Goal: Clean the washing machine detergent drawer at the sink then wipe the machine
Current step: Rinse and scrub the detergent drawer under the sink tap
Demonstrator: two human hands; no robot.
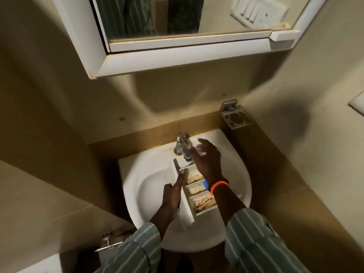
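Two hands work over the sink (pixel 136 174): the left hand (pixel 171 196) grips the side of the dirty drawer (pixel 197 196), which lies in the sink below the tap (pixel 183 146). The right hand (pixel 204 156) reaches by the tap, blurred, fingers loosely spread, holding nothing. Full flow could splash grime out, or the one-handed hold could slip

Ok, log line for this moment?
drawer dirty, in sink | left hand holds drawer | right hand at tap | water: none visible
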